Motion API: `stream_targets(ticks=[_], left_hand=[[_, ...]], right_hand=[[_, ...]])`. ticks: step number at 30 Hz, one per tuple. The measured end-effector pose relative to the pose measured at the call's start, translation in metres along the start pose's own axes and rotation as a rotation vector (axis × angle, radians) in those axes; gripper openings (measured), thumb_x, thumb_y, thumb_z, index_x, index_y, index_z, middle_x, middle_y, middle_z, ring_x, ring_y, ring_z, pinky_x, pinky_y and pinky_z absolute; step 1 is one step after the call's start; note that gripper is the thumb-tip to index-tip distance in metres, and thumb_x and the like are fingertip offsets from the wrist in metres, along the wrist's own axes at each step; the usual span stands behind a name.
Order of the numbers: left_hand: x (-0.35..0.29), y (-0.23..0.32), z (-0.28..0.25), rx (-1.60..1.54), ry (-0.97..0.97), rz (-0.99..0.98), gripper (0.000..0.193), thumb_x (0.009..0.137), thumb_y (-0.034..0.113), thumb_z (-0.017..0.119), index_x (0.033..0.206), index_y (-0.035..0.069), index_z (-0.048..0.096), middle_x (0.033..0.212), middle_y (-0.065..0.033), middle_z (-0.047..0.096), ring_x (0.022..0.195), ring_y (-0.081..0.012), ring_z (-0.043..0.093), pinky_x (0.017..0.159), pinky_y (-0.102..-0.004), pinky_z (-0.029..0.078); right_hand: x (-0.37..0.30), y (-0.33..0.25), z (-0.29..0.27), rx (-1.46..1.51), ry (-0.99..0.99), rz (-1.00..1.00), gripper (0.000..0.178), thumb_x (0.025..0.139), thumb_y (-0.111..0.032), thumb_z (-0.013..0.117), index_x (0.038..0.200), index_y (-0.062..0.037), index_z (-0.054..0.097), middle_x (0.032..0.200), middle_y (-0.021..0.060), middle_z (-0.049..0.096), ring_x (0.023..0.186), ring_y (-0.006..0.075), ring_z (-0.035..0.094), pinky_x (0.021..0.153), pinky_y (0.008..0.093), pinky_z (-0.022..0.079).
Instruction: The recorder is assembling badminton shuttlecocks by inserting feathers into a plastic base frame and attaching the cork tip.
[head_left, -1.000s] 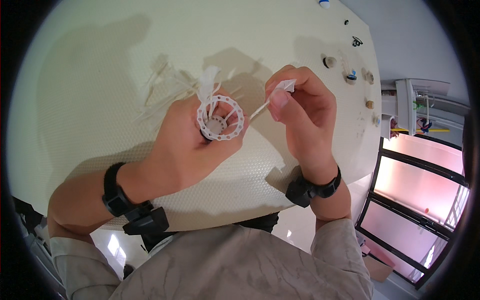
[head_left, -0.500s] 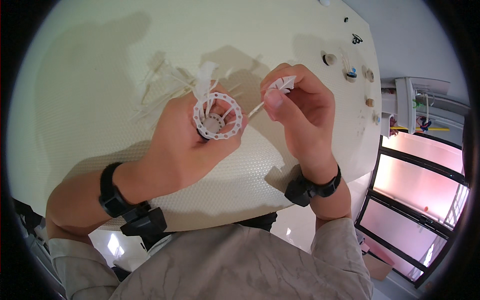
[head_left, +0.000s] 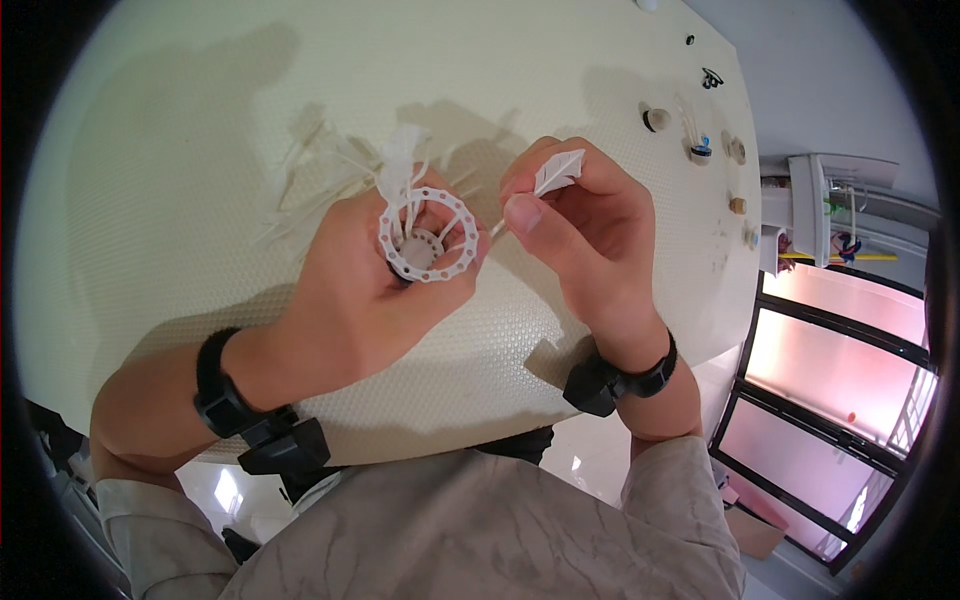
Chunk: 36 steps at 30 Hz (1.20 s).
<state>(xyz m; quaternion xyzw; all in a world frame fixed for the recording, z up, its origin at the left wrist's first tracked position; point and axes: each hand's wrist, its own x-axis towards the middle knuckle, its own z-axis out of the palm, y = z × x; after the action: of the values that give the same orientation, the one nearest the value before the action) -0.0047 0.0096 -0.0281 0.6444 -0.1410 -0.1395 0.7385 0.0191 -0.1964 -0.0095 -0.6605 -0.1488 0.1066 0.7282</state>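
Observation:
My left hand (head_left: 350,280) is wrapped around a shuttlecock base (head_left: 421,251), pale and round with small holes around its top. Above the base sits a white ring (head_left: 471,235) with holes along its rim. A few white feathers (head_left: 402,165) stand up from the base through the ring's left side. Between thumb and fingers my right hand (head_left: 600,235) pinches a single white feather (head_left: 562,172). Its vane points up and right; its quill slants down-left toward the ring's right side, where my left fingertips hide whether it touches.
Loose white feathers (head_left: 325,185) lie on the textured cream table (head_left: 200,130) beyond my left hand. Several small round bases (head_left: 656,120) stand at the right, one holding thin stalks (head_left: 690,120). A black clip-like piece (head_left: 711,78) lies farther back. The table's edge (head_left: 752,200) runs along the right.
My right hand has shifted slightly left and turned, bringing the feather closer to the ring with its vane more upright. The left hand, ring and base have moved slightly left.

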Motion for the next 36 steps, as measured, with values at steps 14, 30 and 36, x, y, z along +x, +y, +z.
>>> stream_targets(ticks=[14, 30, 36], left_hand=[[0.001, 0.002, -0.002, 0.08, -0.016, 0.034, 0.008, 0.098, 0.002, 0.063, 0.097, 0.006, 0.056, 0.079, 0.0047, 0.052, 0.072, -0.0029, 0.045, 0.063, -0.0219, 0.036], [-0.001, 0.005, -0.001, -0.001, -0.011, -0.072, 0.011, 0.085, -0.006, 0.064, 0.091, 0.002, 0.058, 0.082, 0.0008, 0.056, 0.075, -0.0069, 0.05, 0.068, -0.0246, 0.042], [0.0, 0.005, 0.001, -0.001, 0.009, -0.036, 0.007, 0.098, 0.002, 0.064, 0.094, 0.004, 0.058, 0.078, 0.0033, 0.053, 0.071, -0.0039, 0.047, 0.063, -0.0227, 0.039]], right_hand=[[-0.002, 0.0, 0.004, -0.017, -0.02, 0.048, 0.012, 0.093, 0.0, 0.072, 0.104, -0.0018, 0.067, 0.09, -0.0015, 0.067, 0.081, 0.0024, 0.059, 0.064, 0.0194, 0.042], [0.005, -0.018, -0.016, 0.006, 0.205, -0.002, 0.008, 0.097, -0.006, 0.066, 0.104, -0.0013, 0.066, 0.086, 0.0005, 0.065, 0.08, 0.0056, 0.057, 0.068, 0.0198, 0.043], [0.005, -0.024, -0.012, -0.084, 0.153, 0.061, 0.016, 0.1, -0.017, 0.064, 0.105, -0.0026, 0.066, 0.088, -0.0014, 0.063, 0.076, 0.0046, 0.052, 0.066, 0.0198, 0.041]])
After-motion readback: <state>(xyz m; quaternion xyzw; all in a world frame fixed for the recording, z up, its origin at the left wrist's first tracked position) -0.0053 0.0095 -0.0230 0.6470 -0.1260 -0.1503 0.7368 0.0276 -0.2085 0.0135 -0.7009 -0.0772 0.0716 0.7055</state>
